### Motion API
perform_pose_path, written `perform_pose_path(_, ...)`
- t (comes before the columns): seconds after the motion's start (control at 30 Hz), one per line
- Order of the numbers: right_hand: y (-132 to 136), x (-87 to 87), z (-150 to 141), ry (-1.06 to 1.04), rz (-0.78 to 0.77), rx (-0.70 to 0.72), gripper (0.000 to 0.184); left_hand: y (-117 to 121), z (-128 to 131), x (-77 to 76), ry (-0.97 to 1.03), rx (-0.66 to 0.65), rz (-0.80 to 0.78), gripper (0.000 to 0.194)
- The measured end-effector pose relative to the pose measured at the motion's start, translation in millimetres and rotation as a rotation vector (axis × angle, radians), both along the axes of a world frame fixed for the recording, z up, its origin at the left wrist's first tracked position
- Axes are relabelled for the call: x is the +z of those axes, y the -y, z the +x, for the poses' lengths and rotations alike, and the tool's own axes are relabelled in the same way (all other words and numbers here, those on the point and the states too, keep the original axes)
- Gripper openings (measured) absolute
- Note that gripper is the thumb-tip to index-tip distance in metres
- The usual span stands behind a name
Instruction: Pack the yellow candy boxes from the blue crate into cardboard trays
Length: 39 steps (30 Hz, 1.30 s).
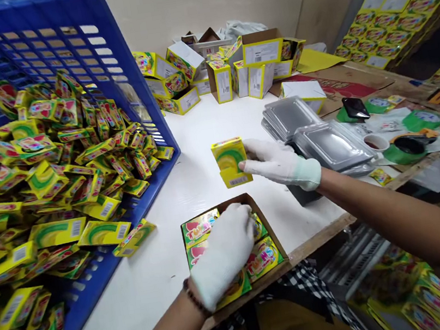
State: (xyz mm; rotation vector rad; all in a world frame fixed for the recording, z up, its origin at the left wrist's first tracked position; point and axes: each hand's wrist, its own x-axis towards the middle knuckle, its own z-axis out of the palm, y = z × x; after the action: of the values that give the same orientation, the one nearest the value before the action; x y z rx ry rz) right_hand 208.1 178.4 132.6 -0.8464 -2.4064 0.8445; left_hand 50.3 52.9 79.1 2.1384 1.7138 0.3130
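My right hand [275, 163], in a white knit glove, pinches a small yellow candy box [231, 162] by its right side above the white table. A green curved design and a barcode show on that box. My left hand [227, 244], also gloved, is over an open display carton [270, 229] at the table's front edge. Its fingers are curled down inside the carton, and what they hold, if anything, is hidden. Small candy boxes [263, 257] marked "TWINS" lie flat in rows in the carton, partly covered by my left hand and wrist.
A tilted blue crate [156, 182] full of small candy boxes stands at left. One loose candy box [134, 238] lies by its rim. Open cartons [263, 51] are heaped at the back. Clear plastic lids [330, 145], a phone [355, 108] and tape rolls [411, 143] lie at right.
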Motion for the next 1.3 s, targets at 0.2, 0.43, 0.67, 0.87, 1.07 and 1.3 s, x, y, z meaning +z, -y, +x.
perform_pose_path(0.2, 11.7, 2.8, 9.9, 0.071, -0.018, 0.026, 0.028, -34.6, 20.3, -25.9, -0.204, -0.249, -0.269, 0.020)
perform_pose_path(0.43, -2.6, -27.9, 14.6, 0.106, -0.246, 0.033, 0.031, -14.1, 20.8, -29.3, -0.230, -0.188, -0.199, 0.034)
perform_pose_path(0.67, 8.8, -35.1, 19.4, -0.012, 0.170, 0.009, 0.026, -18.2, -16.5, 8.0, 1.058, 0.337, -0.418, 0.065)
perform_pose_path(0.87, 23.3, -4.1, 3.5, 0.218, 0.521, 0.307, 0.026, -24.4, -42.6, 17.2, 1.079, 0.336, -0.216, 0.049)
perform_pose_path(1.07, 10.0, -11.8, -18.7, 0.475, 0.222, 0.307, 0.024, -1.3, -48.9, 18.2, 0.503, 0.291, 0.186, 0.037)
perform_pose_path(1.3, 26.9, -51.2, -34.5, 0.786, 0.150, 0.166, 0.023, 25.6, -62.5, -28.3, -0.181, 0.068, 0.284, 0.048)
